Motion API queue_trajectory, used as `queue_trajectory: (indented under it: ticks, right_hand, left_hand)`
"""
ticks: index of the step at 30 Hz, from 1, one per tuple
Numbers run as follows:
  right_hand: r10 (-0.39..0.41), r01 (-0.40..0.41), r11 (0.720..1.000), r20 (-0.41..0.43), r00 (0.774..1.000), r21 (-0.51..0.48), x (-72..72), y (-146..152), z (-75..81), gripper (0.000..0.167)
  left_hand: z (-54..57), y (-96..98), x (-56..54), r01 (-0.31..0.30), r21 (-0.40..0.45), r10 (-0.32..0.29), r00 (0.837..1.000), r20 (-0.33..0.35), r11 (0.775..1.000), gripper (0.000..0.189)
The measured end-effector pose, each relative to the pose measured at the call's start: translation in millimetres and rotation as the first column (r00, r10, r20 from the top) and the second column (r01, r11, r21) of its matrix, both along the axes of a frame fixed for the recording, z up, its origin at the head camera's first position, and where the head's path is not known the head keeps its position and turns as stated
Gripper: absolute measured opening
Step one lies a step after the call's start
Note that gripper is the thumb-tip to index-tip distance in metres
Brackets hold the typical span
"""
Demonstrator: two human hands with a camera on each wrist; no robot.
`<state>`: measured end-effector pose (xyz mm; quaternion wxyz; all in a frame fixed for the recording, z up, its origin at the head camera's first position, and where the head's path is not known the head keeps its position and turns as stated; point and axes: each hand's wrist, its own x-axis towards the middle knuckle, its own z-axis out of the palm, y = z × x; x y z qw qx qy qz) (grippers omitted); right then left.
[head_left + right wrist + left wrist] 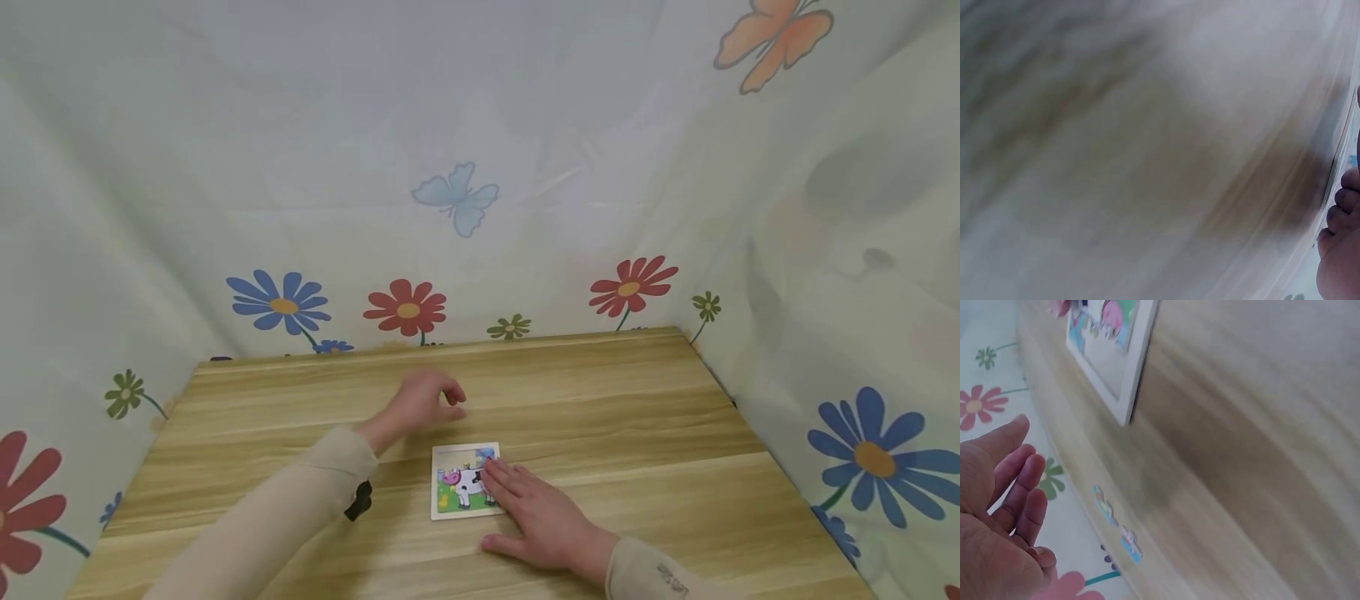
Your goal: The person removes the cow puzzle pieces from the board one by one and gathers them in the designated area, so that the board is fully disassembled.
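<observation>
A small cow jigsaw puzzle (453, 498) in a white frame lies flat on the wooden table. Pale bare backing shows along its upper left part. My right hand (543, 521) rests over the puzzle's right side, fingers extended and fingertips on the picture, thumb out below. Beyond the puzzle's upper edge, my left hand (416, 404) hovers with loosely bent fingers and nothing in them. In the left wrist view, two loose jigsaw pieces, one greenish (1105, 506) and one pinkish-blue (1130, 544), lie on the table; the left arm hides that area from the head view.
The wood-grain table (637, 417) is bounded at the back and sides by a pale curtain (525, 108) printed with flowers and butterflies. A dark strap end (360, 502) sticks out beside the left sleeve.
</observation>
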<state>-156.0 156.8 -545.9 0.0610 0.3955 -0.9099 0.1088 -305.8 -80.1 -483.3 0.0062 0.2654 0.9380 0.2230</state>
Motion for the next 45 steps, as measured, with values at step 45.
queue_trajectory:
  ticks: [45]
  right_hand:
    - [0.084,-0.084,0.996,0.013,0.996,-0.04,8.4,5,2.4,0.077]
  left_hand:
    - [-35.5,15.4,65.0,0.055,0.089,-0.061,0.996,0.063,0.995,0.01]
